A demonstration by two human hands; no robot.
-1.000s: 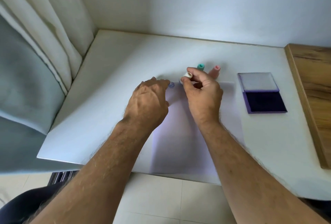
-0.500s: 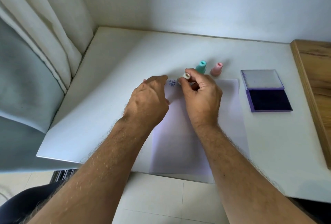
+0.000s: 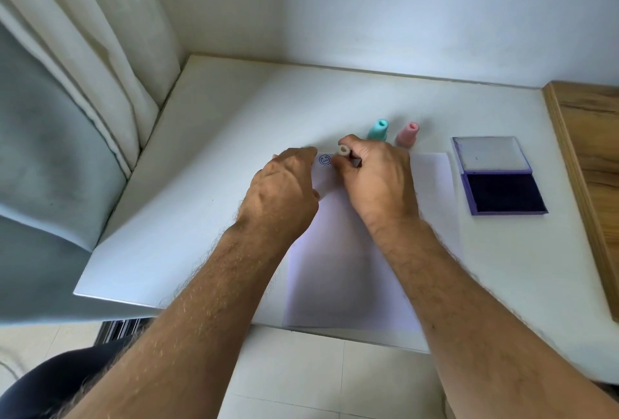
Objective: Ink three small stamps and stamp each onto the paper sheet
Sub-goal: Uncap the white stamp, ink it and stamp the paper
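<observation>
- Counter (image 3: 368,97): white, ran into a wall corner; curtain (image 3: 83,66) hung along its left edge, wooden ledge (image 3: 589,164) along its right.
- Paper sheet (image 3: 348,271): lay flat on the counter, near edge at the counter's front; served as landmark for the rest.
- L hand (image 3: 284,190): rested palm-down on the sheet's far-left corner area, fingers (image 3: 301,152) relaxed and roughly straight, holding nothing.
- R hand (image 3: 378,177): over the sheet's far edge, just right of the L hand, fingers curled round the white stamp.
- Ink pad (image 3: 502,194): off the sheet's right edge, apart from it, lid open; dark purple pad nearer, pale lid inside farther.
- Teal stamp (image 3: 379,129): upright on the counter just beyond the sheet's far edge, behind the R hand.
- Pink stamp (image 3: 408,133): upright, just right of the teal one, also beyond the far edge.
- White stamp (image 3: 343,150): pinched in the R hand, down at the sheet near its far edge; contact w/ paper couldn't be confirmed.
- Blue face print (image 3: 324,160): round mark on the sheet, between the two hands, just left of the white stamp.
</observation>
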